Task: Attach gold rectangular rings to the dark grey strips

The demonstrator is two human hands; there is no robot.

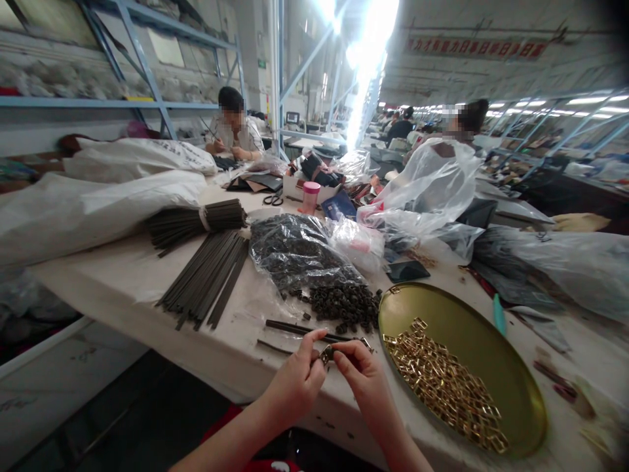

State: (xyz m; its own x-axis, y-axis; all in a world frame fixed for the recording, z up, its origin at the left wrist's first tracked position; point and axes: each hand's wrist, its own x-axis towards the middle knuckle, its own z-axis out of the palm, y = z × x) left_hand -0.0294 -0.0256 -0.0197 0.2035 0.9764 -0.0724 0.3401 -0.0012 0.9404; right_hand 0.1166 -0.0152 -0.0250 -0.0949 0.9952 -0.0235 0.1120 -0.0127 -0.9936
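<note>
My left hand point(299, 373) pinches a small metal buckle point(325, 356) above the near edge of the table. My right hand point(362, 368) closes its thumb and fingertips on a dark bit at the buckle's right side; the fingertips partly cover it. Just behind the hands lie dark narrow strips point(289, 327), with another buckle point(366, 345) at their right end. Beyond them is a heap of small dark loops point(344, 307), spilling from a clear plastic bag point(295, 249). To the right, a round gold tray point(466, 314) holds a pile of gold rectangular buckles point(442, 373).
Dark strips point(206, 278) lie loose at left, with a tied bundle point(201, 219) behind. Scissors point(272, 198) and a pink-lidded jar point(309, 196) stand farther back. White sacks point(108, 203) cover the left side. A person point(236, 128) sits across the table.
</note>
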